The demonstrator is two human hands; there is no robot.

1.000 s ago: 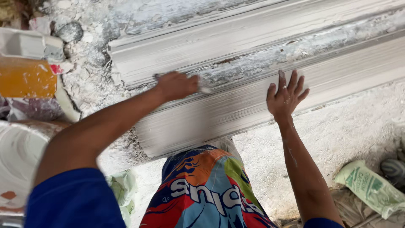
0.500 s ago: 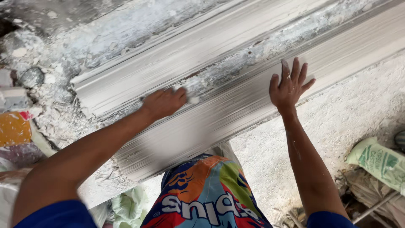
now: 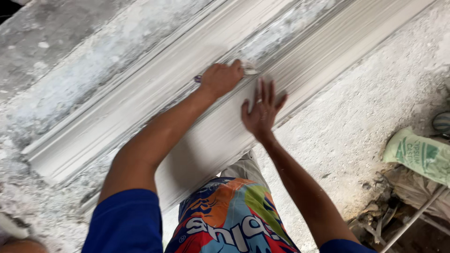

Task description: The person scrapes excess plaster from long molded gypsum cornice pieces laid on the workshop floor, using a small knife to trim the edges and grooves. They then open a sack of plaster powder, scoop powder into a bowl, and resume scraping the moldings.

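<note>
The left hand grips a small tool on the plaster moulding; the right hand, fingers spread, presses flat just beside it. The near face under the hands looks smooth, while rough plaster remains in the groove beyond the left hand.

Long ribbed plaster moulding: off-white with fine grey streaks. Rough plaster-dusted work surface: speckled pale grey-white. Short sleeves: solid royal blue. Printed shorts: multicoloured orange, green, red and light blue, with white lettering. Crumpled sack: pale green with darker green print.
</note>
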